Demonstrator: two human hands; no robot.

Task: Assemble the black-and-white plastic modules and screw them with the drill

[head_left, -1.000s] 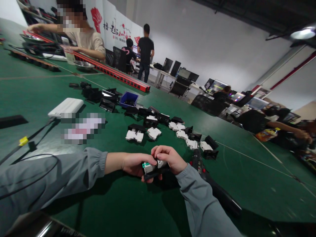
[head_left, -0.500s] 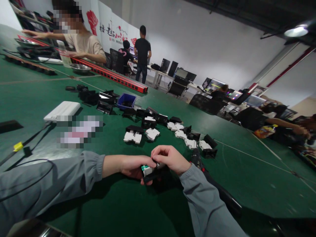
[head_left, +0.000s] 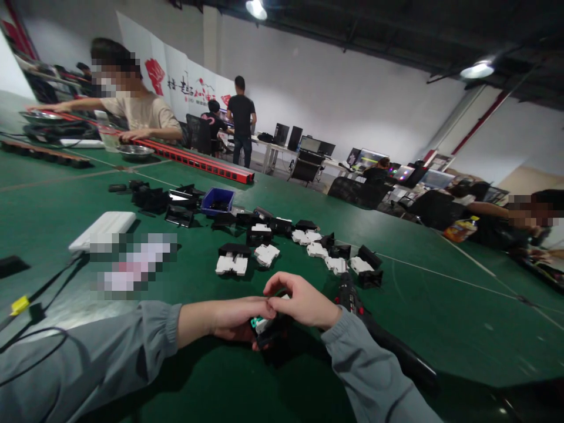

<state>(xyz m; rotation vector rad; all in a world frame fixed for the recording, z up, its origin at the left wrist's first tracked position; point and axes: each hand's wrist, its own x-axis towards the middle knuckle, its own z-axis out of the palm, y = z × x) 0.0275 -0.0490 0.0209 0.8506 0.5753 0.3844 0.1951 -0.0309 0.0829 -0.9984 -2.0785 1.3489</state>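
Near the front middle of the green table [head_left: 440,282], my left hand [head_left: 240,320] is closed around a small black housing [head_left: 269,336] with white and teal parts in it. My right hand [head_left: 302,301] bends over the housing from the right, its fingertips pressed on the top near my left thumb. Those fingers partly hide the top of the housing. Beyond my hands lie several white modules [head_left: 267,254] and black pieces [head_left: 179,215], some joined together. A black power tool [head_left: 348,292] with red details lies by my right wrist.
A blue bin [head_left: 217,201] stands behind the black pieces. At the left lie a white box [head_left: 103,231] and a cable with a yellow tag [head_left: 20,305]. A person [head_left: 141,114] works across the table beside long red rails [head_left: 198,160].
The camera view has tilted up, so the table and hands sit lower in the picture. My right fingers have shifted slightly over the housing, which stays in my left hand.
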